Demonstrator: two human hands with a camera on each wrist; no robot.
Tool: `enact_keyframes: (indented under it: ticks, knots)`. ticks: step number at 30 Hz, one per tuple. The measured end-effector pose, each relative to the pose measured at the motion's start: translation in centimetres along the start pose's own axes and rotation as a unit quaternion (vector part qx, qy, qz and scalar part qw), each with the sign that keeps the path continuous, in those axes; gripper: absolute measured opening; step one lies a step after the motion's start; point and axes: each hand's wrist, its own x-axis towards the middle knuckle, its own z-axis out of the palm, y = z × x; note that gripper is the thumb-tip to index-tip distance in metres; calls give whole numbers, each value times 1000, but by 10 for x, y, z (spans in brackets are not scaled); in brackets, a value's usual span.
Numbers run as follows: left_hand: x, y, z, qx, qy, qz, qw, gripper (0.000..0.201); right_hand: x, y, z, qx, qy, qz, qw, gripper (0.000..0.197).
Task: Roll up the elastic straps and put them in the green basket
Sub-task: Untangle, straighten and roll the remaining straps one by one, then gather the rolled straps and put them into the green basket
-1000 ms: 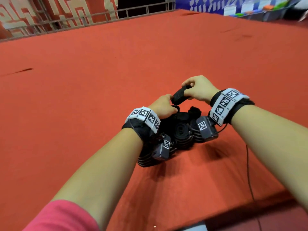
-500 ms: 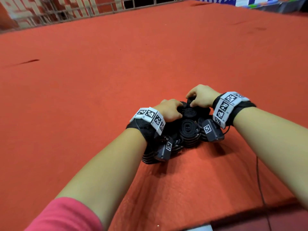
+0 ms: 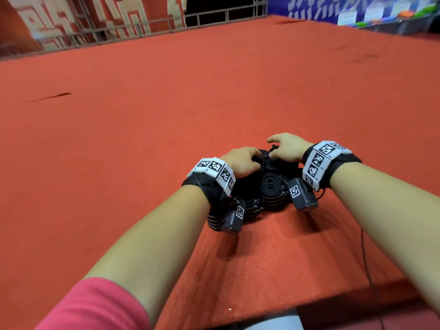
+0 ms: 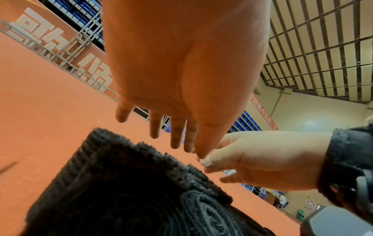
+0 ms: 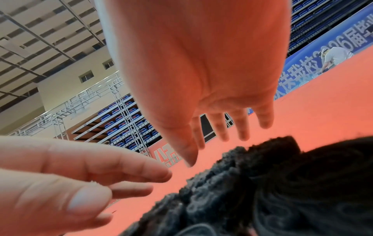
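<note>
A wide red carpeted platform [image 3: 142, 115] fills the head view, and the work is gathered close to its near edge, toward the right. There a pile of rolled black elastic straps [image 3: 270, 186] is stacked, with one coil's spiral end turned upward in the middle. No green basket can be made out in any view; whether the dark stack hides one cannot be told.

The pile lies directly beneath and just ahead of both hands, so neither is clearly nearer. The left hand [image 3: 240, 160] is laid on the pile's left top, palm down, forearm reaching in from the lower left. From the left wrist view its fingers [image 4: 175, 135] are seen extended and slightly spread above the fuzzy edge of the straps, curled round nothing. The right hand [image 3: 285, 148] is set on the right top, the forearm coming in from the right. Its fingers [image 5: 220, 126] are likewise seen apart and fairly straight over the black rolls, nothing pinched, the thumb pointing down toward the pile. The two thumbs nearly meet over the middle.

The step in hand is judged to be settling or pressing a roll into the stack. The coils are likely to spring loose if released carelessly.
</note>
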Motion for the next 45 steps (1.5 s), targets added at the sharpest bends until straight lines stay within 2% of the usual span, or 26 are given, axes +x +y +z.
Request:
enact_keyframes:
  ticks: [9, 16, 21, 26, 34, 39, 45]
  knots:
    - [-91, 2, -13, 16, 77, -51, 996, 50, -76, -53, 1, 40, 22, -79, 996, 53]
    - [-171, -16, -9, 42, 128, -70, 988, 52, -146, -97, 18, 44, 17, -128, 991, 54]
    - [-208, -45, -7, 36, 166, -87, 982, 51, -171, -130, 44, 52, 17, -152, 987, 54]
    - [-227, -96, -17, 26, 179, -129, 975, 51, -155, -169, 74, 51, -13, -165, 985, 55]
    - [-220, -187, -58, 20, 196, -221, 955, 47, -69, -238, 105, 77, -57, -193, 977, 48]
    - [-217, -205, -79, 18, 187, -252, 949, 45, -42, -269, 111, 119, -79, -179, 973, 40]
    - [-239, -210, -76, 3, 193, -265, 945, 44, -50, -280, 132, 157, -112, -164, 968, 36]
